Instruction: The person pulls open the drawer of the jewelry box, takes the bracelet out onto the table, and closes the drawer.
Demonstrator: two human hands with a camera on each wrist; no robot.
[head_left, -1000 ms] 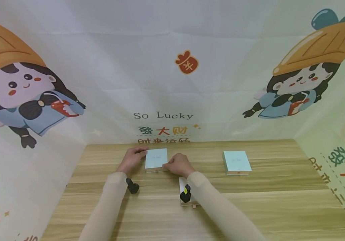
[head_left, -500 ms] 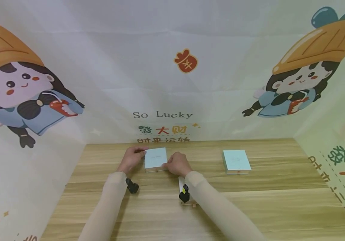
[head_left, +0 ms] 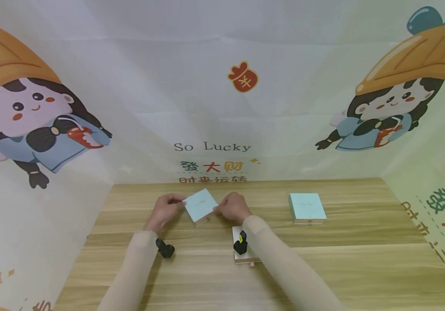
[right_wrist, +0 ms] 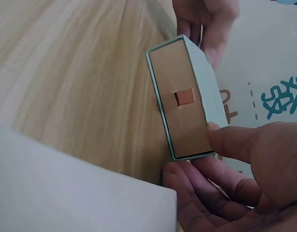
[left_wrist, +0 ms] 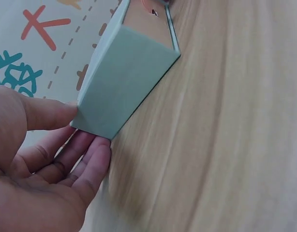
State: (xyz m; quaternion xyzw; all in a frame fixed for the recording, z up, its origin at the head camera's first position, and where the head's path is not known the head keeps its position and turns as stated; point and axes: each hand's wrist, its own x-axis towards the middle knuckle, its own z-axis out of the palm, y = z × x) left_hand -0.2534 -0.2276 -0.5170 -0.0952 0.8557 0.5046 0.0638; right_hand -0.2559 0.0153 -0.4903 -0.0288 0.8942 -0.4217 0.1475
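Note:
A pale blue square box (head_left: 200,204) sits at an angle toward the back of the wooden table, between both hands. My left hand (head_left: 166,209) pinches its left corner, thumb at the top edge and fingers low on the side in the left wrist view. My right hand (head_left: 236,207) holds the opposite corner between thumb and fingers. In the right wrist view, the box's front (right_wrist: 180,104) is tan with a small pinkish tab (right_wrist: 186,96). Whether the box is slightly lifted, I cannot tell.
A similar pale blue box (head_left: 309,207) stands to the right. A whitish box (head_left: 251,254) lies partly hidden under my right forearm, its edge close to the right hand. Printed cloth walls (head_left: 284,129) rise behind and beside the wooden table (head_left: 203,280).
The box between my hands has turned counterclockwise, its front now facing lower right. My left hand has shifted slightly toward me. The other boxes stay put.

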